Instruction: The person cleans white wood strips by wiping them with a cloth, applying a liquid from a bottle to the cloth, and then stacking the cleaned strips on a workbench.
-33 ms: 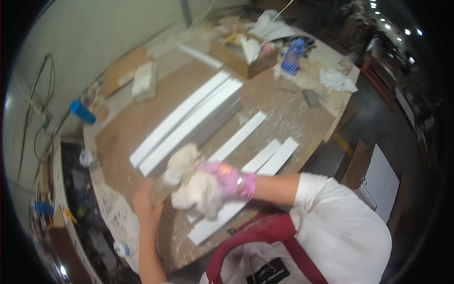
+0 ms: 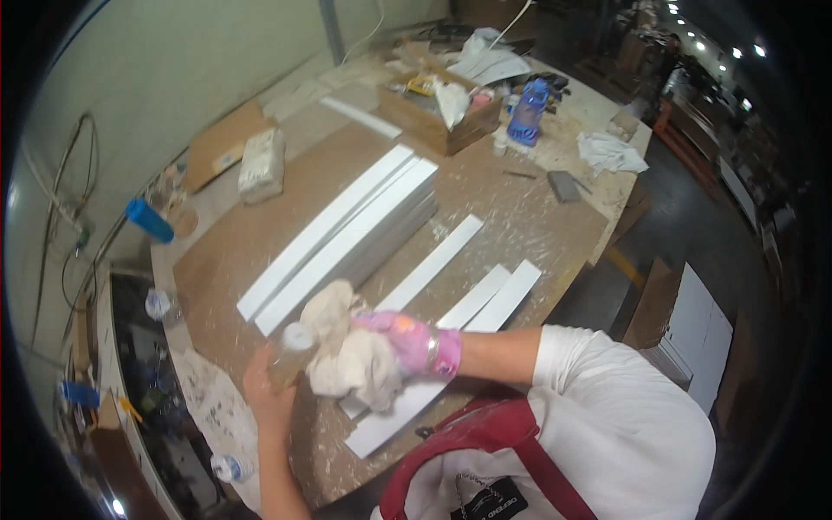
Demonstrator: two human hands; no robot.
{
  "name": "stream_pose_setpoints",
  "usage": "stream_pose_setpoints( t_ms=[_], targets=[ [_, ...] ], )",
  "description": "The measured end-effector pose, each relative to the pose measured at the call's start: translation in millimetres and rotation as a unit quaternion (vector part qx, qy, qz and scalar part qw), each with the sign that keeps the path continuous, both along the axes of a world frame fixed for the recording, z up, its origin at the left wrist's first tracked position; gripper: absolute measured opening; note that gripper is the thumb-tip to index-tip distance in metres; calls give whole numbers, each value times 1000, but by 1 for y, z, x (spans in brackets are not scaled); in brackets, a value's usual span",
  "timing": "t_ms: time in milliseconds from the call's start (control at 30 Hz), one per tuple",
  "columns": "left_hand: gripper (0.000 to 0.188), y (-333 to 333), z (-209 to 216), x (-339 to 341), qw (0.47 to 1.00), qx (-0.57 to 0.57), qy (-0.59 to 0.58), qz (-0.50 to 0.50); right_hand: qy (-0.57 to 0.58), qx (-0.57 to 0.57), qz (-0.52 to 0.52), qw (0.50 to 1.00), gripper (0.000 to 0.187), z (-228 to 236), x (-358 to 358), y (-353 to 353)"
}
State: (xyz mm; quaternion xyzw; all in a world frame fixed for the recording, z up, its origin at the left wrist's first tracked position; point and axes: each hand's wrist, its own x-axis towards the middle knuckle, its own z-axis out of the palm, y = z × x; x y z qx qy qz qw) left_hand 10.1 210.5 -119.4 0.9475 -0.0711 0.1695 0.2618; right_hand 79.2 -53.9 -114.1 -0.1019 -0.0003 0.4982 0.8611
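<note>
My left hand (image 2: 267, 381) is closed around a clear plastic bottle (image 2: 290, 360) with a white cap (image 2: 299, 337). Beside it, my right hand (image 2: 407, 342), in a pink patterned glove, grips a bunched cream cloth (image 2: 360, 368); the cloth hides its fingertips. Bottle cap and cloth are close together; whether they touch I cannot tell. Under the cloth and right forearm lie long white strips (image 2: 511, 295), partly covered. Another white strip (image 2: 433, 260) lies just beyond the glove. Farther off, white strips are piled in a long stack (image 2: 364, 234).
The brown-topped worktable (image 2: 537, 225) carries a cardboard box (image 2: 446, 130) of odds and ends, a blue-purple jug (image 2: 527, 113) and a grey block (image 2: 568, 186). On the left stand a wrapped white package (image 2: 262, 166) and a blue bottle (image 2: 149, 220). White panels (image 2: 693, 329) lean at the right.
The view has shifted slightly and is sharper. The bottle's cap sits a little farther left of the cloth. Both hands keep their holds.
</note>
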Motion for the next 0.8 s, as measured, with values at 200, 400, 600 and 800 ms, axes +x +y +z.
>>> stream_pose_setpoints(
  t_ms=[200,400,600,800],
  targets=[
    [75,36,-42,31,931,-141,-153,299,-46,42,-113,992,32,-10,26,-80],
    [60,71,-60,69,883,-273,-224,310,-178,-235,-360,885,36,-4,66,-216],
    [72,90,-109,94,904,-161,-199,343,-105,-287,-304,902,43,2,61,-214],
    [69,66,-73,43,925,-87,-143,341,-553,-545,-241,582,51,-26,67,-226]
  ],
)
